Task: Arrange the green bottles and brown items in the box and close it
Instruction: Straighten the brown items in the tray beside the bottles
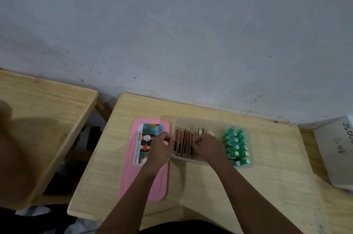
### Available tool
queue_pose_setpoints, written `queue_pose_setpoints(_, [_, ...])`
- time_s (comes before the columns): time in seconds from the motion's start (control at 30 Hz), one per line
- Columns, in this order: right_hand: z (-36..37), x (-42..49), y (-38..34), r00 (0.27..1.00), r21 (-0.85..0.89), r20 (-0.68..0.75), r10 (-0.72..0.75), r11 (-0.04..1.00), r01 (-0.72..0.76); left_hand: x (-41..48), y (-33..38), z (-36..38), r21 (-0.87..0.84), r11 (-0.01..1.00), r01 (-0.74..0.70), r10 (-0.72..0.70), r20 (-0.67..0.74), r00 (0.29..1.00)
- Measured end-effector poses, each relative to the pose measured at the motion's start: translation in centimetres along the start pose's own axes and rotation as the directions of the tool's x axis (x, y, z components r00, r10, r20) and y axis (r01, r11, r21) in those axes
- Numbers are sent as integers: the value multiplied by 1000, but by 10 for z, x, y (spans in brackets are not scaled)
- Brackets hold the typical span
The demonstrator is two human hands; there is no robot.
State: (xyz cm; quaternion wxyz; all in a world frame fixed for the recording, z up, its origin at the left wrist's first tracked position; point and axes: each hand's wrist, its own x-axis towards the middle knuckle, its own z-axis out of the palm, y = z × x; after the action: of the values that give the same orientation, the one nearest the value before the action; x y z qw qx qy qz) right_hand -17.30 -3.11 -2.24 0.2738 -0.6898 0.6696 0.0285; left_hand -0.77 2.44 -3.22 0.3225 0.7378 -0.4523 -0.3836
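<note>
The brown items (184, 143) stand in the box (214, 120) between both hands; they look light and stiff, best pinched by the top edges. The left hand (160, 146) and right hand (207, 145) are curled, grip unclear. Green bottles (236, 145) sit right of the right hand. The pink lid (129, 176) under the left hand has writing too blurry to read.
</note>
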Motion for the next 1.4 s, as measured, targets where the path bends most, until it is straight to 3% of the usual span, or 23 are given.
queue_pose_setpoints(0.2, [8, -4, -3, 1000, -62, -14, -5, 998, 4, 0, 0, 1, -1, 1000, -11, 11, -15, 1000])
queue_pose_setpoints(0.4, [9, 0, 5, 992, -71, -128, -1, 997, -8, 0, -3, 2, -1, 1000, -9, 9, -12, 1000])
queue_pose_setpoints(0.57, [13, 4, 8, 999, 92, -38, -28, 995, 32, 2, -6, 3, -1, 1000, 4, -4, -4, 1000])
queue_pose_setpoints(0.7, [11, 3, 14, 982, 89, -171, 85, 994, -70, 2, -5, 3, -6, 1000, 0, 0, -10, 1000])
queue_pose_setpoints(0.83, [11, 5, 19, 982, 103, -29, 189, 977, -185, 1, -4, 3, 5, 1000, -1, 1, -7, 1000])
queue_pose_setpoints(0.97, [11, 8, 18, 973, 195, -9, 231, 955, -225, 0, -3, 3, 7, 1000, -3, 3, -7, 1000])
queue_pose_setpoints(1.07, [9, 7, 19, 968, 464, 40, 249, 853, -239, -1, -2, 3, 10, 1000, -18, 18, -15, 1000])
queue_pose_setpoints(1.17, [-1, 3, 17, 957, 709, 124, 264, 651, -271, -1, -2, 3, 11, 1000, -12, 12, -18, 1000])
queue_pose_setpoints(1.3, [-17, -1, 17, 910, 858, 287, 297, 342, -383, -1, -2, 3, 2, 1000, -1, 1, -16, 1000])
queue_pose_setpoints(1.4, [-23, -6, 16, 911, 887, 335, 241, 246, -391, 0, -3, 3, -2, 1000, -8, 8, -17, 1000])
